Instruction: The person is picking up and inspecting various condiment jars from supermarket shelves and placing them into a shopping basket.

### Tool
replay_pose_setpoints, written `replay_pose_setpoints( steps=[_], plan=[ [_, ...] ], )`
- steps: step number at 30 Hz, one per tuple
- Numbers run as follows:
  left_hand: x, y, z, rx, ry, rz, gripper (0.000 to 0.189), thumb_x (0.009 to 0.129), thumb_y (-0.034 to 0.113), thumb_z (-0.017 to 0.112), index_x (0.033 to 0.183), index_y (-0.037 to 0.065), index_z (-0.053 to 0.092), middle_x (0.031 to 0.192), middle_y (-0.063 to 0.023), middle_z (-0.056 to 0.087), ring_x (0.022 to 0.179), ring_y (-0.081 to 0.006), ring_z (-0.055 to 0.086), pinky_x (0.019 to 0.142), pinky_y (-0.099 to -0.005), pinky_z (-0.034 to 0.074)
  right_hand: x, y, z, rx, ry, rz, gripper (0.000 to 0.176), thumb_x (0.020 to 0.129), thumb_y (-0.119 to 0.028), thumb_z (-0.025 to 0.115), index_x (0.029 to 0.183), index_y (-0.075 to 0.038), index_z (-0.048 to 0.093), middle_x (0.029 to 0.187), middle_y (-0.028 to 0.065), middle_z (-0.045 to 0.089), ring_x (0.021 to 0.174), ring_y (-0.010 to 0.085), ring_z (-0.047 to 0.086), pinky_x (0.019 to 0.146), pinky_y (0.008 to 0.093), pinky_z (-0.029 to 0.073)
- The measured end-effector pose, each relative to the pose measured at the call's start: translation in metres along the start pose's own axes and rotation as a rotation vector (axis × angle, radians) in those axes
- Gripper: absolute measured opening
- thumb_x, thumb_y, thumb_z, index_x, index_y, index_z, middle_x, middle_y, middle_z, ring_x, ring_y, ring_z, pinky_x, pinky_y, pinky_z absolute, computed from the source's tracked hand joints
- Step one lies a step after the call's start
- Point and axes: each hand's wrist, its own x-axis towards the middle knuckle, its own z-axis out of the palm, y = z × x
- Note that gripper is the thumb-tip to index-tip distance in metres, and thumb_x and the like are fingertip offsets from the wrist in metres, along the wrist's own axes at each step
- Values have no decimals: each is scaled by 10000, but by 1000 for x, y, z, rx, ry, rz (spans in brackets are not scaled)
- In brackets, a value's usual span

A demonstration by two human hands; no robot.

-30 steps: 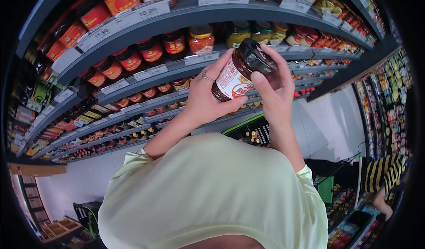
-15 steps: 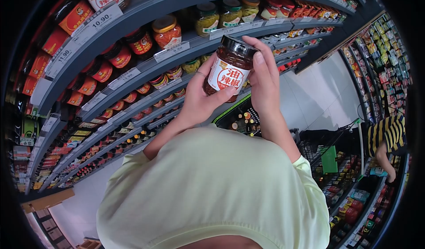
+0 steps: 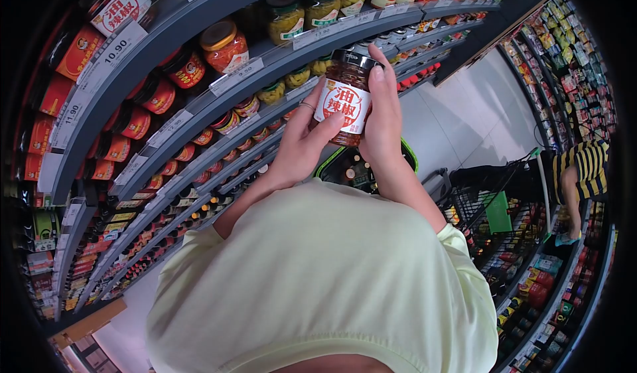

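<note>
Between both hands, in front of the shelf, is a glass jar of chili oil (image 3: 344,107) with a black lid, dark red contents and a white label with red characters. My left hand (image 3: 302,134) is closed around its left side, thumb across the label and a ring on one finger. My right hand (image 3: 383,117) grips the right side, with fingers reaching up near the lid. A similar white-labelled jar (image 3: 119,8) stands on the shelf at upper left. The backs of the held jar and some fingertips are hidden.
Curved grey shelves (image 3: 265,56) hold rows of jars with price tags. Below the hands is a black basket with a green rim (image 3: 410,154), bottles inside. To the right, a person in a striped top (image 3: 587,167) is beside a shopping cart (image 3: 497,210).
The jar is turned more upright, its label facing me more squarely. My view has shifted, so the shelves sit further left. The other person's hand now touches a packet on the right shelf.
</note>
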Motion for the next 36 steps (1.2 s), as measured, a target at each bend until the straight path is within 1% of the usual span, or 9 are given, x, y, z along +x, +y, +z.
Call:
replay_pose_setpoints(
  steps=[5,7,10,17,20,25,28,32,36],
  plan=[
    [0,2,2,26,1,-2,664,930,109,545,1466,-1,169,1387,-113,392,1195,-142,456,995,-288,391,0,3,-1,15,14,4,521,984,-339,429,1400,-55,294,1152,116,523,996,135,528,860,257,447],
    [0,3,4,55,-16,16,680,926,103,554,1469,6,157,1393,-114,382,1193,-144,458,992,-291,397,-1,5,-1,28,51,5,493,1001,-353,354,1395,-60,312,1140,147,563,959,187,603,814,319,517],
    [1,1,3,49,-13,6,700,917,96,567,1470,7,147,1388,-115,386,1186,-143,462,986,-292,405,1,8,-2,45,62,19,501,1000,-360,358,1400,-62,306,1146,156,563,955,196,608,806,330,523],
    [9,-3,2,130,-11,48,754,888,94,609,1471,6,140,1366,-122,403,1170,-148,477,970,-284,420,3,15,-13,65,96,43,528,998,-358,375,1424,-61,284,1194,148,540,1010,193,587,863,328,495],
    [13,-6,3,134,-18,71,781,871,82,631,1471,5,138,1370,-124,402,1171,-153,478,964,-278,421,0,12,-18,16,179,86,564,967,-332,488,1417,-39,314,1177,127,526,1059,154,523,900,274,434],
    [19,-19,0,330,5,174,816,831,78,673,1467,6,168,1347,-149,445,1161,-160,497,958,-286,422,-5,8,-13,-6,249,25,525,970,-219,505,1400,9,308,1228,137,502,1104,164,503,922,283,429],
    [19,-16,4,372,-25,165,814,832,6,638,1471,0,134,1390,-142,384,1203,-169,455,991,-287,399,-4,14,-19,-23,258,-6,492,982,-248,477,1393,-20,331,1195,128,531,1077,193,546,892,354,477],
    [20,-19,4,411,-32,177,823,828,5,639,1474,8,129,1399,-146,374,1212,-173,448,995,-288,392,-4,13,-22,15,209,-17,474,991,-243,455,1388,-14,332,1179,138,547,1061,197,557,896,348,476],
    [21,-26,0,621,12,284,907,773,159,733,1474,30,172,1287,-216,451,1150,-272,505,963,-345,415,-5,13,-24,101,189,-12,471,994,-248,448,1380,-7,331,1172,149,555,1048,199,566,899,339,474]
  ],
)
